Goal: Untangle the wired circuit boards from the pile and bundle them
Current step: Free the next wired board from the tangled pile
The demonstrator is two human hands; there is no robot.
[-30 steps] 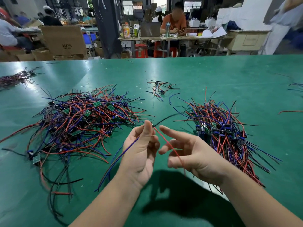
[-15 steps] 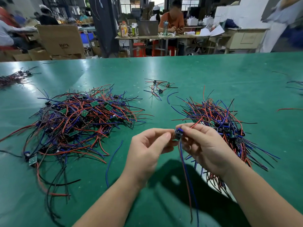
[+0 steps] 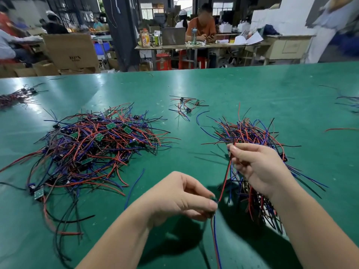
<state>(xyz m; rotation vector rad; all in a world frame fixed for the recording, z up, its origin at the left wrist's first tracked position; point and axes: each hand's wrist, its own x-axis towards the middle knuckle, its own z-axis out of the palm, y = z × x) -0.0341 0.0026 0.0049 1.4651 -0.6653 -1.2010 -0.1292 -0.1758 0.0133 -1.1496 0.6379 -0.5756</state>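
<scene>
**Step in hand.** 1 wired circuit board (image 3: 213,199) is held in the air above the near edge of the green table (image 3: 252,88), clear of both heaps. The left hand (image 3: 180,199) has its fingers curled and pinches the board between thumb and forefinger. 2 leads, 1 red and 1 blue, hang from it toward the bottom of the view. The right hand (image 3: 260,167), higher and farther out, pinches the far ends of the board's other leads. Of these, the red lead (image 3: 225,177) runs taut between the 2 hands. Judged from this, the unit is free of the tangle and its leads are being drawn straight.

**Next move.** This probably calls for gathering all leads parallel. The unit then goes on the sorted bundle (image 3: 252,133) just behind the right hand, board end matched to the others.

**Count.**
- 1 loose blue wire (image 3: 134,185) lies left of the left hand.
- 1 tangled pile (image 3: 93,150) lies at the left. About 7 green boards show in it; the rest are buried and cannot be counted.
- 1 stray red wire (image 3: 342,129) lies at the right.
- 1 small cluster (image 3: 186,105) lies mid-table, apparently holding 3 units.
- 2 further heaps lie at the far left (image 3: 15,97) and far right (image 3: 349,102).
</scene>
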